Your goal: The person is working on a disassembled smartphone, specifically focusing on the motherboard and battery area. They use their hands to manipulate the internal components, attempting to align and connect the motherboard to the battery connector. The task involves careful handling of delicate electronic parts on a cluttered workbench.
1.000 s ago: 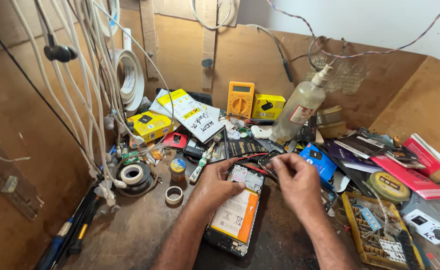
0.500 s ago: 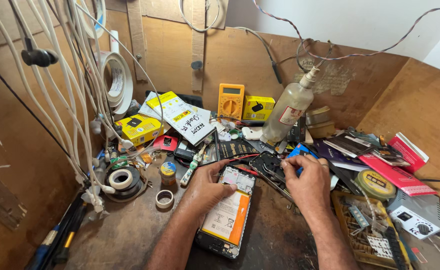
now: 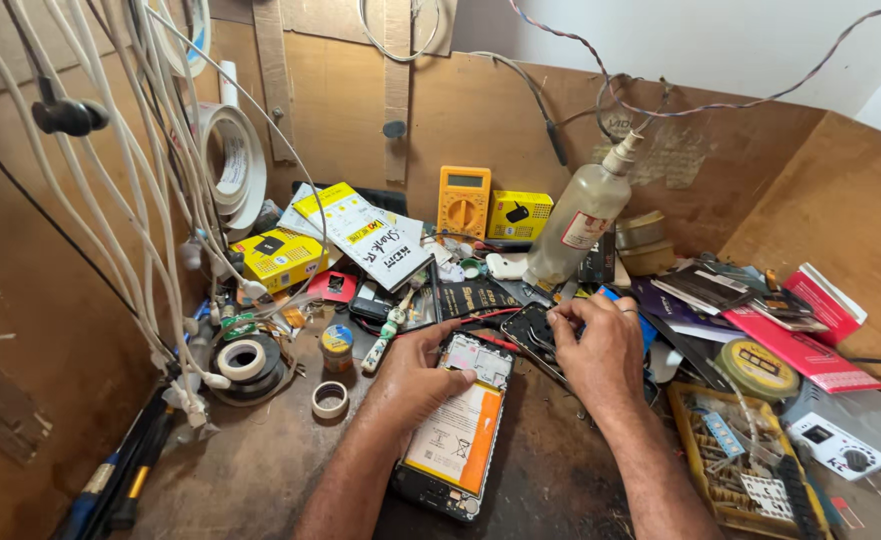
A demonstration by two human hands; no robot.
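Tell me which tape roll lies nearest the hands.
The small pale tape ring lying flat, alone, just left of the left hand; the other rolls sit farther left or hang on the wall.

One opened phone (image 3: 457,430), one yellow multimeter (image 3: 463,200), one plastic bottle (image 3: 578,222), two yellow boxes (image 3: 278,257)

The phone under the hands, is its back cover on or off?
Off: the phone lies opened, its orange battery and circuit board exposed.

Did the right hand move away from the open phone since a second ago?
Yes. The right hand slid off the open phone to its own right, toward the dark part lying beside the phone's top.
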